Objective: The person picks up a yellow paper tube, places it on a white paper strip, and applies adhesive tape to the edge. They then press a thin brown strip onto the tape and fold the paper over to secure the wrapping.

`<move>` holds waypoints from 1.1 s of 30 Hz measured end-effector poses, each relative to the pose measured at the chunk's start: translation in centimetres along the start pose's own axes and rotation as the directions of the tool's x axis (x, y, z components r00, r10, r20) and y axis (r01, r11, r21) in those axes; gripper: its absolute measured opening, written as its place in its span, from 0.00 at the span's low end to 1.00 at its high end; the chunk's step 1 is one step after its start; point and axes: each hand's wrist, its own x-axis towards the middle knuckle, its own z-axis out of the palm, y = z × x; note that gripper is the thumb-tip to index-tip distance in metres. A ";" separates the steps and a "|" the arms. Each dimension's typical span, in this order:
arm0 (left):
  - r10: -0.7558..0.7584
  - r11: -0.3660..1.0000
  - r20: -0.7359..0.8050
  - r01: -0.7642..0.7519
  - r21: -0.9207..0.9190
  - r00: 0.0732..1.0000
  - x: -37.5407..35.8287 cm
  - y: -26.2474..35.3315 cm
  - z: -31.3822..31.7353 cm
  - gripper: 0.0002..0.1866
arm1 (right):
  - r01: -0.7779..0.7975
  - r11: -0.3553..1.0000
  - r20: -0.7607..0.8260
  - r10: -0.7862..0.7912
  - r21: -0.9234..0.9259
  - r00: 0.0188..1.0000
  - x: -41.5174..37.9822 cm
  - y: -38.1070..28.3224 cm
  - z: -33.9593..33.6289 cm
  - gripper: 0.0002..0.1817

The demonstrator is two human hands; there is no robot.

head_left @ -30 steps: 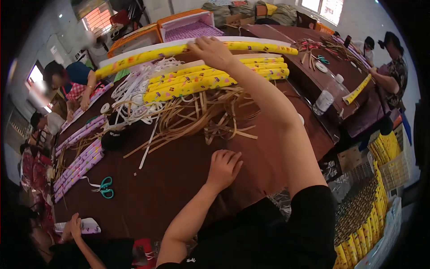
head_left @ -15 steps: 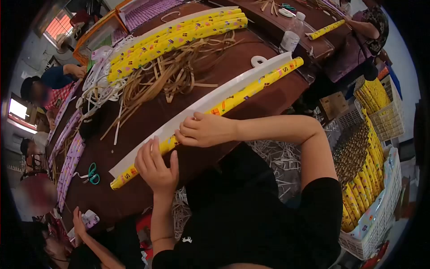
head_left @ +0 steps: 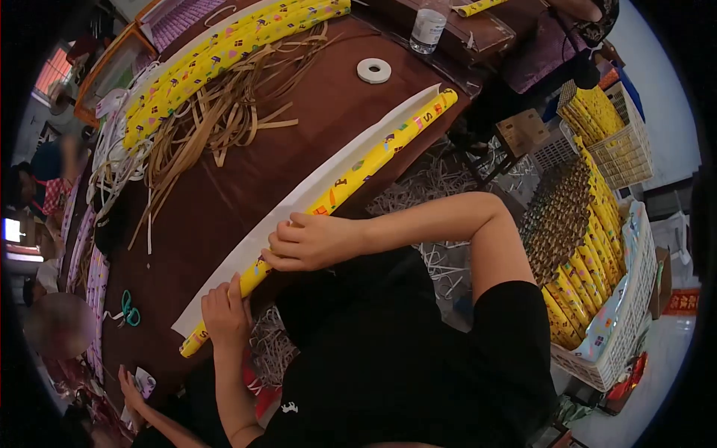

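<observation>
A long yellow patterned paper roll lies slantwise across the front of the brown table, with a white unrolled strip of its paper along the far side. My left hand is closed around its lower left part, thumb and fingers pressed on the paper. Further up, near the middle, my right hand grips the roll with bent fingers laid over its top. The undersides of both hands are hidden.
Beyond the roll are a white tape ring, a bottle, brown paper strips and finished yellow rolls. Green-handled scissors lie left. Baskets of yellow rolls stand right. Another person's hand shows lower left.
My left hand has gone from lying spread on the roll to closing around it. The roll and both hands sit nearer my body, and the view has shifted.
</observation>
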 end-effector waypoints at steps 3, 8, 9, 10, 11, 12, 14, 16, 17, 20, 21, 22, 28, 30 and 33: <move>0.034 0.999 -0.014 -0.035 -0.005 0.999 -0.6 -0.4 -0.3 0.29 | 0.001 0.992 0.264 -0.034 0.124 0.964 -1.7 3.4 -1.9 0.25; -0.001 1.000 -0.036 0.002 0.021 0.999 -1.7 -1.6 -2.0 0.29 | -0.368 0.887 0.603 0.137 0.279 0.786 -6.5 11.7 -6.6 0.23; -0.037 0.998 -0.031 0.038 0.044 0.999 -2.1 -1.8 -2.1 0.29 | -0.332 0.901 0.483 0.167 0.279 0.859 -8.2 12.8 -6.9 0.23; -0.027 0.999 -0.060 0.028 0.019 0.998 -2.5 -1.8 -2.0 0.30 | -0.306 0.911 0.359 0.198 0.275 0.912 -9.4 13.7 -7.0 0.23; -0.014 1.000 -0.092 0.013 -0.014 0.996 -2.7 -1.9 -1.8 0.30 | -0.300 0.931 0.392 0.202 0.207 0.897 -9.3 13.5 -7.6 0.21; -0.038 0.999 -0.091 0.037 -0.014 0.995 -2.8 -2.1 -1.5 0.30 | -0.291 0.947 0.428 0.209 0.134 0.879 -9.2 12.9 -8.4 0.19; -0.007 0.996 -0.139 0.019 0.089 0.990 -3.2 -2.3 -1.3 0.33 | -0.241 0.970 0.339 0.217 0.032 0.916 -10.3 12.0 -7.9 0.17; 0.009 0.991 -0.152 0.012 0.135 0.988 -3.1 -2.7 -1.4 0.34 | -0.241 0.965 0.230 0.258 -0.100 0.938 -11.2 11.2 -6.9 0.12; 0.029 0.986 -0.140 -0.005 0.166 0.990 -2.9 -2.7 -1.6 0.32 | -0.236 0.967 0.226 0.251 -0.090 0.941 -11.8 10.9 -6.5 0.12; 0.045 0.980 -0.117 -0.021 0.196 0.992 -2.9 -2.7 -1.9 0.29 | -0.239 0.959 0.151 0.261 -0.150 0.953 -12.4 10.5 -5.9 0.12; 0.046 0.981 -0.103 -0.026 0.190 0.994 -2.9 -2.6 -1.8 0.29 | -0.186 0.965 0.096 0.206 -0.184 0.974 -12.2 10.5 -5.9 0.12; 0.055 0.982 -0.113 -0.033 0.187 0.992 -2.8 -2.7 -1.8 0.29 | -0.135 0.964 0.046 0.149 -0.229 0.988 -11.9 10.4 -6.1 0.12; 0.053 0.994 -0.133 -0.040 0.103 0.990 -2.5 -3.2 1.2 0.27 | -0.096 0.975 0.239 0.143 -0.200 0.960 -13.1 10.7 -6.1 0.15; 0.070 0.994 -0.190 -0.054 0.091 0.979 -2.0 -2.9 1.8 0.26 | -0.082 0.978 0.222 0.124 -0.190 0.967 -13.3 11.2 -5.4 0.13; 0.018 0.989 -0.178 0.009 0.150 0.984 -1.8 -2.8 2.4 0.26 | -0.090 0.983 0.220 0.125 -0.162 0.967 -13.6 11.7 -4.7 0.13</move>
